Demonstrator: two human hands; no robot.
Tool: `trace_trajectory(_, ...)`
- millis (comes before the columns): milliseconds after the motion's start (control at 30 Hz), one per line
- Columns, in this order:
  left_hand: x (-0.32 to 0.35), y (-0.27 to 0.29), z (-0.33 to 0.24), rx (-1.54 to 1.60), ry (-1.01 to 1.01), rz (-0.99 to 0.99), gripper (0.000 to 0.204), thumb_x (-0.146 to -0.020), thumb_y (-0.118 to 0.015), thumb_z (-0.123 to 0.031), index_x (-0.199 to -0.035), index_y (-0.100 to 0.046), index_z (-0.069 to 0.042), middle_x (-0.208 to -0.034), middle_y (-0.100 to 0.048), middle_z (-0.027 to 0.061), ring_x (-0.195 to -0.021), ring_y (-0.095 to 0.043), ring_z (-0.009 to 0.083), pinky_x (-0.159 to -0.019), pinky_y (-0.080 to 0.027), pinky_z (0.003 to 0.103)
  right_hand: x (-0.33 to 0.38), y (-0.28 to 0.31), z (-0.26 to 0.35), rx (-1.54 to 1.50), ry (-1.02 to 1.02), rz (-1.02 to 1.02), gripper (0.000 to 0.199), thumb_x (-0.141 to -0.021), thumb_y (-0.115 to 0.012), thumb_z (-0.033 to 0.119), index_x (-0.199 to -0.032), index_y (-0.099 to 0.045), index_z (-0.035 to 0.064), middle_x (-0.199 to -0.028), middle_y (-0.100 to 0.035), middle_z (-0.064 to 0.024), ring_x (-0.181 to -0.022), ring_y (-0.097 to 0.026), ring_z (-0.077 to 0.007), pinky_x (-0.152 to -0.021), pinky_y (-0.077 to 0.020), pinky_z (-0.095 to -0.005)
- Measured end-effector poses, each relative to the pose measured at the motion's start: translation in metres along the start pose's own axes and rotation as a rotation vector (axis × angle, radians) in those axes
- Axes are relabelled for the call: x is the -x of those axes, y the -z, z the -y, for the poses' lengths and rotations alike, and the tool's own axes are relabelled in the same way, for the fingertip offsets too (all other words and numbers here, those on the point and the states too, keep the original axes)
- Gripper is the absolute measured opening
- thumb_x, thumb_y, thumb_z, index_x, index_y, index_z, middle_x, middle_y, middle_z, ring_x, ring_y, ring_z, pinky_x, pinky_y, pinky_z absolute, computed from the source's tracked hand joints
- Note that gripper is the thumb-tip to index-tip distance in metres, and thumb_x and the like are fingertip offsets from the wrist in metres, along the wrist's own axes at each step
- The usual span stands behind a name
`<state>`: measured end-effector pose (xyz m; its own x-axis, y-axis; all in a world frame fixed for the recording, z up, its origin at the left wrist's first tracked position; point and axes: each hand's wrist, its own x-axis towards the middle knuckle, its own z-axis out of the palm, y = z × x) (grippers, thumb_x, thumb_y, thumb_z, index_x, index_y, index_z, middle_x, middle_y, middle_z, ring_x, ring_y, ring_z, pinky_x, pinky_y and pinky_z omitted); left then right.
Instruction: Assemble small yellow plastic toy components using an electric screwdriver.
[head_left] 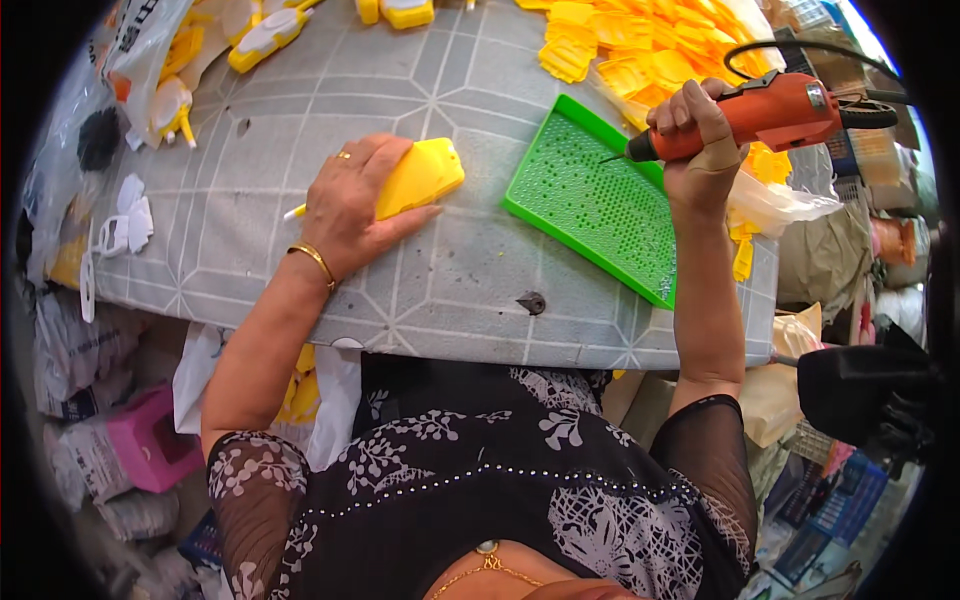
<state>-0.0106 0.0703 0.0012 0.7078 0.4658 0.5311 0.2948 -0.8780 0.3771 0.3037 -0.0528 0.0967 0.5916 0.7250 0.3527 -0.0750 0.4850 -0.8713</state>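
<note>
While pressing left hand flat on yellow case mid-frame and right hand clenching orange screwdriver over green tray: could scatter screws if tipped.

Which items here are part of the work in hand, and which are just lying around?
In use:
- left hand pressing a yellow plastic part
- right hand gripping an orange electric screwdriver
- green screw tray

Lying about:
- pile of yellow parts
- white plastic pieces
- pink box
</note>
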Motion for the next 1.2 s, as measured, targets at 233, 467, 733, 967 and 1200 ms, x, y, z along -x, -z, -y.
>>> trace_trajectory(233, 0.000, -0.001, 0.003, -0.003, -0.018, -0.011, 0.062, -0.078, -0.082, -0.037, -0.127, -0.060, -0.007, -0.124, -0.063, 0.0130, -0.109, -0.062, 0.0345, -0.092, -0.050, 0.044, -0.004, -0.011, -0.028, 0.043, -0.002, -0.011, 0.020, -0.088, -0.072, 0.006, -0.091, -0.053, 0.0088, -0.069, -0.051, -0.0004, -0.059, -0.051, -0.0137, -0.066, -0.0496, -0.0351)
trace_trajectory(467, 0.000, 0.000, 0.003, -0.013, -0.010, -0.006, 0.064, -0.077, -0.083, -0.040, -0.127, -0.061, -0.007, -0.123, -0.064, 0.0127, -0.108, -0.062, 0.0335, -0.092, -0.050, 0.044, -0.002, -0.002, -0.032, 0.055, -0.037, -0.013, 0.021, -0.087, -0.072, 0.009, -0.086, -0.051, 0.0097, -0.067, -0.051, -0.0012, -0.060, -0.052, -0.0143, -0.068, -0.0504, -0.0366)
trace_trajectory(733, -0.001, 0.000, 0.001, -0.014, 0.010, 0.014, 0.068, -0.075, -0.087, -0.039, -0.128, -0.062, -0.005, -0.124, -0.066, 0.0164, -0.113, -0.064, 0.0363, -0.098, -0.051, 0.044, -0.001, -0.003, -0.035, 0.054, -0.024, -0.007, 0.021, -0.087, -0.072, 0.009, -0.086, -0.051, 0.0097, -0.068, -0.050, -0.0010, -0.061, -0.051, -0.0143, -0.069, -0.0500, -0.0363)
trace_trajectory(967, -0.004, -0.001, 0.002, -0.022, 0.003, 0.006, 0.069, -0.076, -0.086, -0.039, -0.130, -0.062, -0.005, -0.124, -0.065, 0.0156, -0.114, -0.063, 0.0355, -0.098, -0.051, 0.043, 0.001, -0.001, -0.036, 0.052, 0.001, 0.020, 0.020, -0.088, -0.071, 0.009, -0.086, -0.051, 0.0095, -0.068, -0.049, -0.0002, -0.061, -0.050, -0.0138, -0.068, -0.0493, -0.0357)
trace_trajectory(1200, -0.002, -0.002, 0.004, -0.022, -0.012, 0.014, 0.066, -0.077, -0.085, -0.036, -0.130, -0.061, -0.005, -0.125, -0.065, 0.0149, -0.113, -0.063, 0.0351, -0.097, -0.051, 0.044, -0.010, 0.001, -0.019, -0.024, -0.030, 0.054, 0.019, -0.091, -0.070, 0.012, -0.090, -0.051, 0.0140, -0.071, -0.046, 0.0002, -0.063, -0.048, -0.0153, -0.070, -0.0464, -0.0367)
